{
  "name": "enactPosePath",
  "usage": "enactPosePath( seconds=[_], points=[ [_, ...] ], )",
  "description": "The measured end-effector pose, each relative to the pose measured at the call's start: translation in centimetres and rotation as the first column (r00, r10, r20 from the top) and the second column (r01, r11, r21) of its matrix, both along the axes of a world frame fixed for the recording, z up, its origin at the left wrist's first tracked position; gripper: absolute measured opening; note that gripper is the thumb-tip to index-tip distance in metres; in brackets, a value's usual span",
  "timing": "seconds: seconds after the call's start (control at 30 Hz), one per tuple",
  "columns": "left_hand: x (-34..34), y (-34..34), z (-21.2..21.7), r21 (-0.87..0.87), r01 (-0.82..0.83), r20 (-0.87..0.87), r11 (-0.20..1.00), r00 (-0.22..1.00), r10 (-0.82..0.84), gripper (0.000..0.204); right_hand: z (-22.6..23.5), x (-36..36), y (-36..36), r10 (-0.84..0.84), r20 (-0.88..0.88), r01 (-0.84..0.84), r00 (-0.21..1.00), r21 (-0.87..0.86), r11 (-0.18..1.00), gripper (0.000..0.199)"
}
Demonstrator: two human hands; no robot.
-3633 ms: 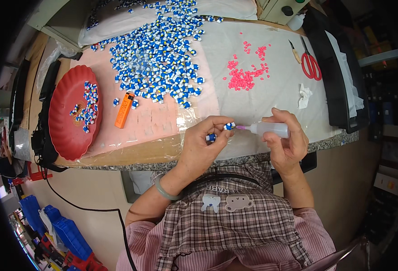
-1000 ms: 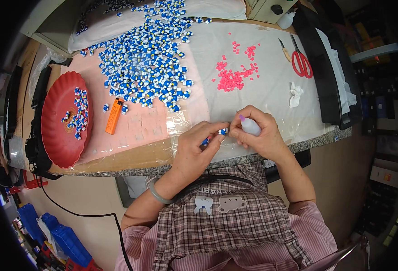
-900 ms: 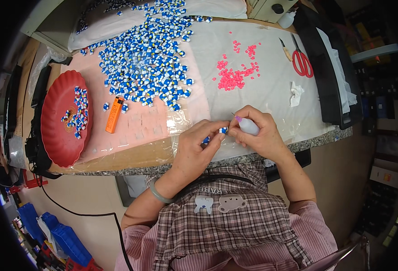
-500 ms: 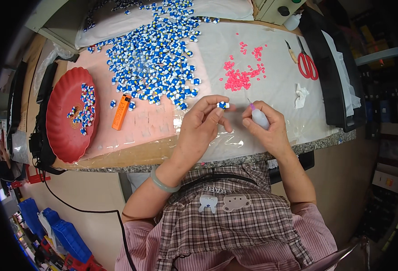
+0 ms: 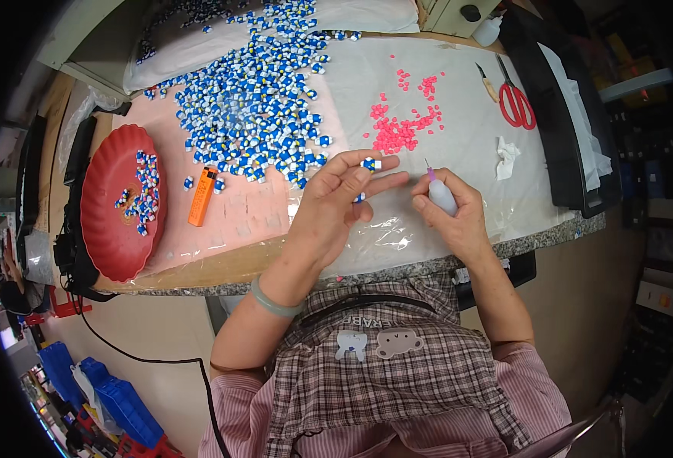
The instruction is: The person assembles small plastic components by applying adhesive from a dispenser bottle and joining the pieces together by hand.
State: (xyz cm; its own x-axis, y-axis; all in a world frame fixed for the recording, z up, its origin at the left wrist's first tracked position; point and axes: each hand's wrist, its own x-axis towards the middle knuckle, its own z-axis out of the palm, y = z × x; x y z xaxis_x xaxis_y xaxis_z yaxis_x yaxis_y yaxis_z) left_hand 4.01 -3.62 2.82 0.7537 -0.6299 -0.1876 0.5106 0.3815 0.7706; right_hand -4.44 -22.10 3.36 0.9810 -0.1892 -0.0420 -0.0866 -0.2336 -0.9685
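Note:
Between the thumb and index finger of my left hand [image 5: 329, 202] is a small blue and white figurine [image 5: 371, 164]. Lower in the same hand, by the curled fingers, shows a second blue and white piece [image 5: 359, 198]. My right hand [image 5: 458, 214] grips a soft white squeeze bottle [image 5: 442, 197] with a purple collar and a thin needle tip, which points up and stands apart from the figurine. Beyond both hands lie many small pink pieces [image 5: 394, 136] on the white sheet. A large heap of like blue and white figurines [image 5: 249, 114] spreads at the far left.
At left stands a red scalloped dish [image 5: 107, 229] holding more figurines. An orange lighter [image 5: 201, 200] lies beside it. Red-handled scissors [image 5: 514, 107], a small pointed tool [image 5: 489, 85] and a crumpled tissue [image 5: 507, 158] lie right, next to a black tray [image 5: 569, 183].
My left hand has turned and its middle finger has stretched out, bringing a second piece into sight. The bottle tip has shifted slightly right, away from the held figurine.

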Motion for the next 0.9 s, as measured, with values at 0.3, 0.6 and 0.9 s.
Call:
enactPosePath(
  seconds=[0.3,0.6,0.9],
  points=[
    [-0.2,0.5,0.1,-0.396,-0.081,-0.443,0.915,0.89,-0.113,0.029,0.1,0.0,0.5,-0.03,0.093,0.024,0.995,0.067,0.997,0.011],
    [-0.5,1.3,-0.5,-0.441,-0.091,-0.382,0.893,0.919,-0.095,0.031,0.5,-0.3,0.1,-0.032,0.059,0.033,0.998,-0.014,0.999,0.012],
    [-1.7,4.7,-0.7,-0.309,-0.113,-0.32,0.944,0.947,0.008,0.032,1.3,-1.7,-1.5,0.202,0.031,-0.174,0.979,-0.391,0.904,0.018]
  ],
)
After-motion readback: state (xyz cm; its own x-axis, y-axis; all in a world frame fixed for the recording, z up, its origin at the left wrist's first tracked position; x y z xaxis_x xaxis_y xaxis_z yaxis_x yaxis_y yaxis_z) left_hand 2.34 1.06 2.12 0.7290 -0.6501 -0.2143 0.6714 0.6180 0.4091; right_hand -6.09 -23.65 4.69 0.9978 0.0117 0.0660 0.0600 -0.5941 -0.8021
